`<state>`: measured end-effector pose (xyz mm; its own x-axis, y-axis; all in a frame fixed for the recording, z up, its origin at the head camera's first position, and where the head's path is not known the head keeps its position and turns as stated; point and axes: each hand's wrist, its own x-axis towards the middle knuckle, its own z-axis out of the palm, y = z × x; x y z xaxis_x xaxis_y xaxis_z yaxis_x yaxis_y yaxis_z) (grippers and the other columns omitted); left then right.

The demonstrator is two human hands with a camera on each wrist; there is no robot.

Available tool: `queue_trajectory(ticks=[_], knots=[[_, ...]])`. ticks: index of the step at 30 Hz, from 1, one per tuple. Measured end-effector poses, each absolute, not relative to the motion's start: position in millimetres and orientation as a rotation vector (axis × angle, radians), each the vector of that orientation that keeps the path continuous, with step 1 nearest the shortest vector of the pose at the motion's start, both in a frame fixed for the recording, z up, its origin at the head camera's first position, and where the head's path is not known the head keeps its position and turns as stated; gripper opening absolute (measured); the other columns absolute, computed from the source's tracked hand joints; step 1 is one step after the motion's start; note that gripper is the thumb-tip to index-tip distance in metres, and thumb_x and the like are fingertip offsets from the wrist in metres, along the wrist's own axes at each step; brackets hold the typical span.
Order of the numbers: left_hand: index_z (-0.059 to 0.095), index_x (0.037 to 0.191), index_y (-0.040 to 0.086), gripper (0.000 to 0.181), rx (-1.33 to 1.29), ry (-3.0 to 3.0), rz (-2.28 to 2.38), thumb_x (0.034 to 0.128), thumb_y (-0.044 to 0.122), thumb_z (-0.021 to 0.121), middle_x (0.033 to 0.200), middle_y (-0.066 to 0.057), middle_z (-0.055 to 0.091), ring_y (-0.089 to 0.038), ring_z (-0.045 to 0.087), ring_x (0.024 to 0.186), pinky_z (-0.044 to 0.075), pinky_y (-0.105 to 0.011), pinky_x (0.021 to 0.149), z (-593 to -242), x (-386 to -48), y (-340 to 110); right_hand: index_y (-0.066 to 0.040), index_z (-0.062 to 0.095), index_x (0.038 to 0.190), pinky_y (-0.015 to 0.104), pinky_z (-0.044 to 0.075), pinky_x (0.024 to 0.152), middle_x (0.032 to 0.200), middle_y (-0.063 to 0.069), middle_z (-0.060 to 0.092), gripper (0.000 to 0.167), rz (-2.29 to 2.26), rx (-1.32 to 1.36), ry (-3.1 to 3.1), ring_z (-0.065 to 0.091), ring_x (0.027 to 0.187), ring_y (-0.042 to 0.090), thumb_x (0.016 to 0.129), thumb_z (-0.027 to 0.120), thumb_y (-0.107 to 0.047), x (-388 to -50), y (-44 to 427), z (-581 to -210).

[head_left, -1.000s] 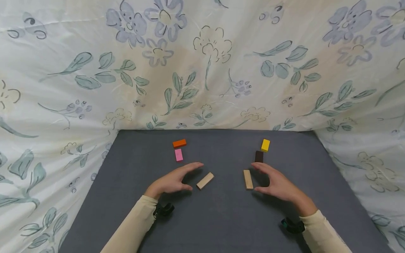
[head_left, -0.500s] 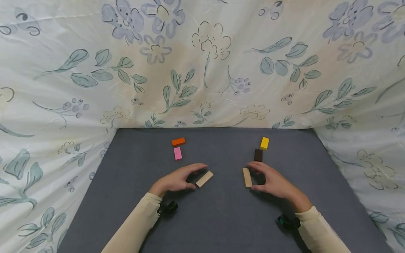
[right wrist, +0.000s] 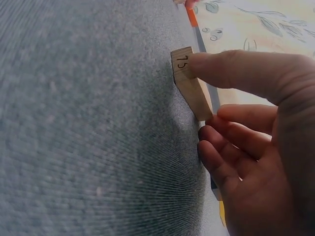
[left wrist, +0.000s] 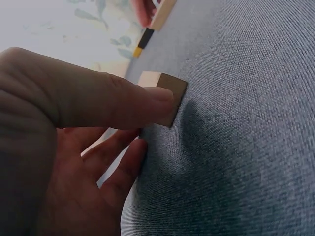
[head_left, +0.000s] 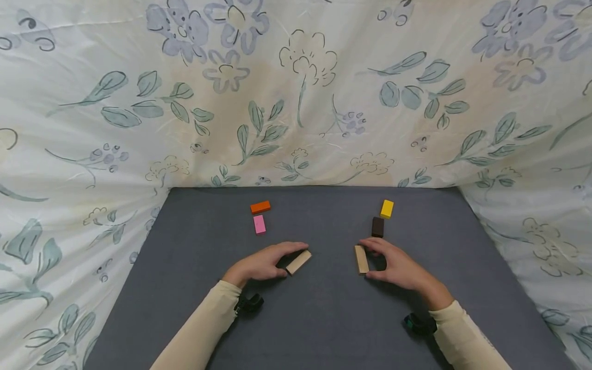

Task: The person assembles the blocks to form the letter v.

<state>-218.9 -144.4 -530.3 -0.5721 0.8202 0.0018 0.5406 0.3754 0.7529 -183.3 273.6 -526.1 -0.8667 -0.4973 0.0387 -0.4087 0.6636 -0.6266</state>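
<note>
Two plain wooden blocks lie flat on a dark grey table. My left hand (head_left: pixel 263 262) pinches the left wooden block (head_left: pixel 299 262) end to end, the block slanting away to the right. In the left wrist view the thumb covers much of this block's near end (left wrist: pixel 172 86). On the other side, my right hand (head_left: pixel 400 264) pinches the right wooden block (head_left: pixel 361 260) lengthwise, thumb at its near end and fingertips at its far end. The right wrist view shows the number 75 on that block's end (right wrist: pixel 182 61).
Behind the left hand lie an orange block (head_left: pixel 260 207) and a pink block (head_left: pixel 259 224). A yellow block (head_left: pixel 387 208) and a dark brown block (head_left: pixel 377 226) lie behind the right hand. A floral cloth (head_left: pixel 296 103) rises at the table's (head_left: pixel 324 318) back and sides.
My left hand has moved right, onto its wooden block, and its fingers have closed in. The right hand has moved slightly left and closed round the ends of its block.
</note>
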Motion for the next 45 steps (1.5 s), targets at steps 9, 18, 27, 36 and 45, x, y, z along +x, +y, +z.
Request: queue_trajectory(ticks=[9, 18, 27, 36, 45], knots=[[0.047, 0.165, 0.014, 0.076, 1.131, 2.323, 0.976, 0.0961, -0.005, 0.073, 0.166, -0.004, 0.047, -0.025, 0.042, 0.152, 0.036, -0.048, 0.123, -525.9, -215.9, -137.2, -0.005, 0.058, 0.155, 0.057, 0.055, 0.1, 0.149, 0.012, 0.059, 0.078, -0.974, -0.755, 2.76, 0.065, 0.123, 0.032, 0.087, 0.095, -0.021, -183.2, 272.0, -526.1], [0.053, 0.162, 0.019, 0.079, 1.045, 2.347, 1.002, 0.092, 0.003, 0.085, 0.163, 0.0, 0.049, -0.022, 0.043, 0.15, 0.037, -0.049, 0.122, -529.5, -217.5, -137.0, -0.004, 0.058, 0.155, 0.057, 0.055, 0.101, 0.15, 0.015, 0.057, 0.078, -0.967, -0.741, 2.744, 0.063, 0.126, 0.036, 0.088, 0.094, -0.022, -185.6, 271.4, -524.5], [0.055, 0.159, 0.011, 0.079, 1.055, 2.417, 1.053, 0.0892, 0.013, 0.091, 0.154, -0.005, 0.051, -0.023, 0.052, 0.137, 0.045, -0.048, 0.115, -534.6, -213.4, -141.2, -0.006, 0.063, 0.15, 0.056, 0.056, 0.099, 0.145, 0.011, 0.059, 0.073, -0.93, -0.723, 2.771, 0.065, 0.12, 0.031, 0.086, 0.095, -0.021, -186.3, 267.5, -526.9], [0.057, 0.155, 0.006, 0.078, 0.869, 2.464, 1.148, 0.0864, 0.012, 0.094, 0.147, -0.003, 0.05, -0.02, 0.058, 0.121, 0.05, -0.044, 0.109, -522.9, -195.4, -140.9, -0.01, 0.065, 0.144, 0.051, 0.057, 0.094, 0.139, 0.005, 0.061, 0.067, -0.993, -0.712, 2.799, 0.065, 0.112, 0.024, 0.085, 0.095, -0.021, -179.7, 258.9, -530.8], [0.061, 0.15, 0.003, 0.076, 0.838, 2.507, 1.209, 0.0846, 0.015, 0.097, 0.141, -0.006, 0.052, -0.024, 0.057, 0.122, 0.051, -0.048, 0.108, -515.3, -186.9, -136.1, -0.012, 0.065, 0.141, 0.05, 0.058, 0.09, 0.136, 0.002, 0.061, 0.067, -1.037, -0.689, 2.843, 0.065, 0.108, 0.02, 0.083, 0.097, -0.021, -174.3, 251.7, -526.4]])
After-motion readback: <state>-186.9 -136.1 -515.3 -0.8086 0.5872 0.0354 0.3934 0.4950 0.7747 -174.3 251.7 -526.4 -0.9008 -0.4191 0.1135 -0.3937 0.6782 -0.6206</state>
